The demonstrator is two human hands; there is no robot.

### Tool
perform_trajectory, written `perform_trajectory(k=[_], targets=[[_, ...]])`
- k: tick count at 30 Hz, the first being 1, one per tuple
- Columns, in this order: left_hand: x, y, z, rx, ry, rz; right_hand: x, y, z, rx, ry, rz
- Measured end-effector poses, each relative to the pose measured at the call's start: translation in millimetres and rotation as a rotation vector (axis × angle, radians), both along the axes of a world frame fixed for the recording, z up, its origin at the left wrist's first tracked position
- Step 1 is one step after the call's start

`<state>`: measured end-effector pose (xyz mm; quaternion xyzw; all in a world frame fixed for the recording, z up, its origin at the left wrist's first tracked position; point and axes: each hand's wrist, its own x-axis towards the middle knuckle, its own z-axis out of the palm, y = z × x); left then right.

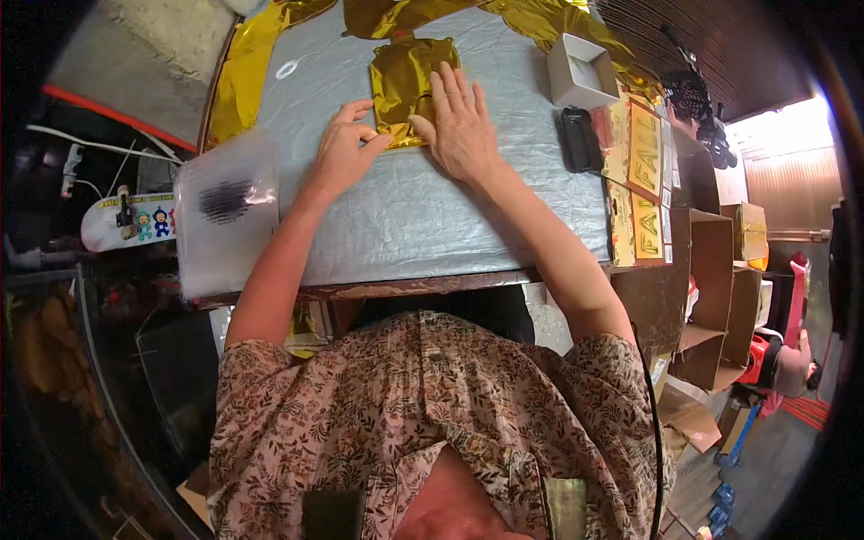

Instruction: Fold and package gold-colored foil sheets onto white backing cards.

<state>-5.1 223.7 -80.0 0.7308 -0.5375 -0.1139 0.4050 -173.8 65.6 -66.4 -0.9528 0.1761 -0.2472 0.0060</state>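
Note:
A deflated gold foil balloon [402, 83], folded into a flat rectangle, lies on the silvery sheet covering the table [396, 220]. Across its right part my right hand [462, 130] is laid flat, fingers stretched out and thumb reaching over the lower edge. At the lower left corner is my left hand [345, 148], its fingers bent and apart beside the foil and its thumb touching the corner. Part of the left fingers is hidden. Beyond the rectangle, more gold foil [396, 20] spreads along the far edge.
An open white box [583, 72] and a black case [580, 139] stand on the right. Printed packages [646, 175] line the right edge. Clear plastic bags [229, 216] overhang the left side. A white ring [286, 69] lies far left. Cardboard boxes [706, 288] stand beyond the table.

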Motion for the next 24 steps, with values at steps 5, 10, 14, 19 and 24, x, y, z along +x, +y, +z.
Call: perform_trajectory(k=[5,10,14,19,24], targets=[[-15.2,-11.2,2.9,-0.052,0.034,-0.033,-13.5,-4.0,-15.3,0.052,0.084,-0.193],[-25.9,-18.0,9.9,-0.071,0.061,-0.049,-27.7,-8.0,-11.9,0.039,0.094,-0.255],[-25.1,-23.5,10.4,-0.090,0.057,-0.088,-34.2,-9.0,-9.7,0.042,0.096,-0.297],[-2.1,-59.2,23.8,-0.249,-0.053,-0.159,-41.8,-9.4,-6.6,0.011,0.084,-0.326],[9.7,-101.4,10.5,-0.038,-0.434,-0.161,-48.4,-7.6,-2.8,0.011,0.106,-0.369]])
